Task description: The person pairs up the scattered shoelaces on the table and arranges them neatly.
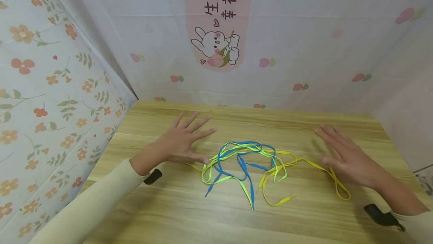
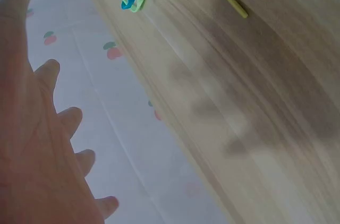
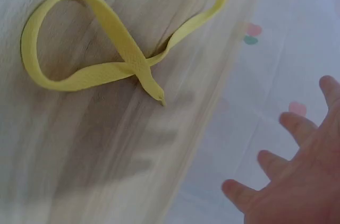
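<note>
Blue, lime-green and yellow shoelaces lie loosely tangled in the middle of the wooden table. The blue shoelace (image 1: 242,164) and the green shoelace (image 1: 233,177) loop over each other. From the tangle the yellow shoelace (image 1: 314,165) runs out to the right and ends in a loop, seen closely in the right wrist view. My left hand (image 1: 180,138) hovers left of the tangle, fingers spread, holding nothing. Over the yellow loop's far side is my right hand (image 1: 352,155), its fingers extended and nothing in its grasp. Both hands cast shadows on the wood.
The wooden table (image 1: 152,206) ends at a white cloth backdrop (image 1: 304,48) printed with hearts and a rabbit. A flower-patterned cloth (image 1: 50,86) hangs along the left side. Black wrist devices, such as the dark strap piece (image 1: 382,215), sit at both wrists.
</note>
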`<act>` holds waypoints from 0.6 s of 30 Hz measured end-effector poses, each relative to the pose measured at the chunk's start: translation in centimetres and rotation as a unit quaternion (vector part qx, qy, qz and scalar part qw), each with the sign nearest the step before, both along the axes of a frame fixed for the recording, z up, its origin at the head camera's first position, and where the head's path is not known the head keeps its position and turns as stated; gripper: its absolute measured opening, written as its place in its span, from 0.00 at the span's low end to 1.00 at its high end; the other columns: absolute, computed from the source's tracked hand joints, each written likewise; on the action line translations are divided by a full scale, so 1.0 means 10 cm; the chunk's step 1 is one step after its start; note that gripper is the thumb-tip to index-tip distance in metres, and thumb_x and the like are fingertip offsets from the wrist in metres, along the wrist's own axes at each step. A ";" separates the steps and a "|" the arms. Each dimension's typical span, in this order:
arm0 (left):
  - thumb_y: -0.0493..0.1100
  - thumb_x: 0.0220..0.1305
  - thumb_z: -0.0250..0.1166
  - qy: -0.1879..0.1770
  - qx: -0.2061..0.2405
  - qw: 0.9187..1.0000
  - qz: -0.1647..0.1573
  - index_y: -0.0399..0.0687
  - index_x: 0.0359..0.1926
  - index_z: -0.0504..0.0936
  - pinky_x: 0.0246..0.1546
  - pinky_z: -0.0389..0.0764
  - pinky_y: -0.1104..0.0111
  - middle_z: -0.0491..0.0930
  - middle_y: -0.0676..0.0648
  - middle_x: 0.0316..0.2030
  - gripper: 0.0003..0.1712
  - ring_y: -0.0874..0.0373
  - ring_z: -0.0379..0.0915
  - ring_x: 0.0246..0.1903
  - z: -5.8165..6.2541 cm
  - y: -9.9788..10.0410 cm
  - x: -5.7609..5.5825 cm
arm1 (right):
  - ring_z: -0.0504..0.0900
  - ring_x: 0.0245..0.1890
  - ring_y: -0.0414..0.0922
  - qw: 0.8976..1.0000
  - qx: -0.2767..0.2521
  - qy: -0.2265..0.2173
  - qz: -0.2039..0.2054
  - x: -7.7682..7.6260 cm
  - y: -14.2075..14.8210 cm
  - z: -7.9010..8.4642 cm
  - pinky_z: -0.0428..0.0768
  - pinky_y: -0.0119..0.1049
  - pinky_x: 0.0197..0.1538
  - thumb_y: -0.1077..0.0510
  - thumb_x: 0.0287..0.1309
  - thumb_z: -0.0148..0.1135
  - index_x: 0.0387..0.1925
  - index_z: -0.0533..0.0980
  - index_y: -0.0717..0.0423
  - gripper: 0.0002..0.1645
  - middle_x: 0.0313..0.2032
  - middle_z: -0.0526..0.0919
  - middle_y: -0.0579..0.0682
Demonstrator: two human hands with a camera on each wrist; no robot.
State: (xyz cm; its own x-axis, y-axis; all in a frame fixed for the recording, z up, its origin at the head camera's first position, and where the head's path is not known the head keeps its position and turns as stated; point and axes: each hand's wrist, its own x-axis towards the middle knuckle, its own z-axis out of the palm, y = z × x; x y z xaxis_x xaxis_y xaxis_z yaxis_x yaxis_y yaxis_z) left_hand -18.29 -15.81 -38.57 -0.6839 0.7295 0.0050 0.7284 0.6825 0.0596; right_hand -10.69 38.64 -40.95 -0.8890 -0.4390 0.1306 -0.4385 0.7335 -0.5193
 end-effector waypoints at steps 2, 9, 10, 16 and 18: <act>0.81 0.65 0.66 -0.023 0.015 1.000 0.008 0.67 0.87 0.62 0.78 0.39 0.28 0.47 0.48 0.89 0.57 0.38 0.31 0.87 -0.01 -0.01 0.00 | 0.31 0.86 0.65 0.999 -0.041 -0.028 -0.003 0.01 0.03 0.00 0.28 0.85 0.71 0.56 0.83 0.59 0.90 0.51 0.41 0.45 0.88 0.44 0.56; 0.73 0.69 0.70 -0.108 0.095 0.990 0.008 0.56 0.87 0.62 0.77 0.52 0.29 0.58 0.44 0.85 0.55 0.33 0.45 0.84 -0.06 0.10 0.04 | 0.55 0.82 0.43 0.984 -0.123 -0.114 -0.052 0.04 0.16 -0.03 0.59 0.41 0.78 0.56 0.91 0.39 0.90 0.49 0.41 0.35 0.82 0.58 0.39; 0.71 0.70 0.71 -0.119 0.110 0.987 0.005 0.54 0.86 0.63 0.77 0.53 0.30 0.60 0.44 0.84 0.54 0.33 0.48 0.84 -0.07 0.15 0.07 | 0.60 0.79 0.39 0.982 -0.131 -0.122 -0.065 0.04 0.17 -0.03 0.64 0.33 0.73 0.55 0.92 0.37 0.90 0.50 0.45 0.34 0.79 0.63 0.36; 0.59 0.73 0.74 -0.148 0.195 0.969 -0.016 0.45 0.79 0.73 0.78 0.61 0.38 0.73 0.45 0.76 0.42 0.36 0.56 0.81 -0.06 0.50 0.28 | 0.78 0.57 0.24 0.956 -0.198 -0.165 -0.138 0.02 0.20 -0.02 0.80 0.23 0.51 0.52 0.92 0.42 0.79 0.63 0.54 0.25 0.59 0.77 0.23; 0.55 0.73 0.75 -0.140 0.212 0.967 -0.026 0.44 0.76 0.76 0.77 0.64 0.40 0.75 0.45 0.73 0.38 0.37 0.60 0.80 -0.07 0.63 0.36 | 0.78 0.55 0.24 0.952 -0.203 -0.170 -0.152 0.03 0.20 -0.03 0.81 0.24 0.50 0.54 0.90 0.48 0.77 0.63 0.57 0.24 0.57 0.77 0.23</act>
State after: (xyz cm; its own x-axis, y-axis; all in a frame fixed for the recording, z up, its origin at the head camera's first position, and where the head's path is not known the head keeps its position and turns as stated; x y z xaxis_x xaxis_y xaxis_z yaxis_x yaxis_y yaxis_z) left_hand -14.68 -9.53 -39.24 -0.6640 0.7360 0.1320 0.6762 0.5157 0.5260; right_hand -10.41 40.67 -41.24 -0.9883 -0.1283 -0.0827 0.0061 0.5083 -0.8612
